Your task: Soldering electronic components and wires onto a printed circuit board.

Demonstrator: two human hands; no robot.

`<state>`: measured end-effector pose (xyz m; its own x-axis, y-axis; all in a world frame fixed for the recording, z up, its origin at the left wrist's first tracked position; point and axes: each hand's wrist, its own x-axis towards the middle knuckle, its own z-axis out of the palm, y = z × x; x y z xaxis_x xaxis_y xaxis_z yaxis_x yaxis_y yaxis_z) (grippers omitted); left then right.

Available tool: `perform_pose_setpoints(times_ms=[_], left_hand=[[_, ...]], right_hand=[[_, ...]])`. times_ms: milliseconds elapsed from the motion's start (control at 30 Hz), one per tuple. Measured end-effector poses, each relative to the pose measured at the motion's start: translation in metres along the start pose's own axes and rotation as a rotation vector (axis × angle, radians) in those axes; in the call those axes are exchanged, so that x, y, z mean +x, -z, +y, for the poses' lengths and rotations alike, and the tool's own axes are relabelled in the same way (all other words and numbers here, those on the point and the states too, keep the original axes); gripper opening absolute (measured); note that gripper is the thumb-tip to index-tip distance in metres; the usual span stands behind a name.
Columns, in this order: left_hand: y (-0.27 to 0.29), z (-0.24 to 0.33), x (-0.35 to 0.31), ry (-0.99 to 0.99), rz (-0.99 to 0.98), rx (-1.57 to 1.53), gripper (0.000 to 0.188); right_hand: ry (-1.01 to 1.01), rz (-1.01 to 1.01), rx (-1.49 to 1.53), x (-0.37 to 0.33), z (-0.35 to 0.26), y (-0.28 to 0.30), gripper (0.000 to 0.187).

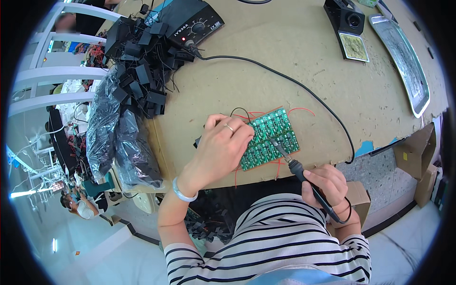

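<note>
The right hand [327,184] is closed around the soldering iron [297,168], whose long axis runs forward and leftward to the circuit board [284,127]. The left hand [218,142] is nearer to this board, its fingers bunched over the left part; what they pinch, one cannot tell. Tip contact is also unclear.

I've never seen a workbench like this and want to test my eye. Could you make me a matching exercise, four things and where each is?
Things:
1. soldering iron
2. green circuit board
3. metal tray
4. black dial box

Places:
A. toward the picture's right edge
B. beside the pile of black parts
C. in the right hand
D. partly covered by the left hand

Pairs: 1-C, 2-D, 3-A, 4-B
</note>
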<state>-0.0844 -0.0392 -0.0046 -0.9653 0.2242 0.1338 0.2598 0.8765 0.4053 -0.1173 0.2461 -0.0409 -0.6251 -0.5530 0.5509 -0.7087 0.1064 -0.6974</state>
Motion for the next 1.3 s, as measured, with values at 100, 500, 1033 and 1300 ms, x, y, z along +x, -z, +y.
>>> perform_pose_setpoints(times_ms=[100,500,1033,1300], left_hand=[[-0.004,0.001,0.002,-0.023,-0.016,0.049,0.006],[-0.007,0.005,0.003,-0.1,-0.016,0.174,0.014],[-0.01,0.012,0.002,-0.062,-0.028,0.24,0.015],[-0.009,0.017,0.002,-0.072,-0.036,0.336,0.015]], right_hand=[[0.0,-0.009,-0.01,-0.002,0.002,-0.002,0.027],[0.001,-0.033,0.005,0.004,0.002,-0.013,0.027],[0.062,-0.007,-0.052,-0.008,0.001,0.007,0.035],[0.028,0.036,-0.106,-0.01,0.002,0.01,0.024]])
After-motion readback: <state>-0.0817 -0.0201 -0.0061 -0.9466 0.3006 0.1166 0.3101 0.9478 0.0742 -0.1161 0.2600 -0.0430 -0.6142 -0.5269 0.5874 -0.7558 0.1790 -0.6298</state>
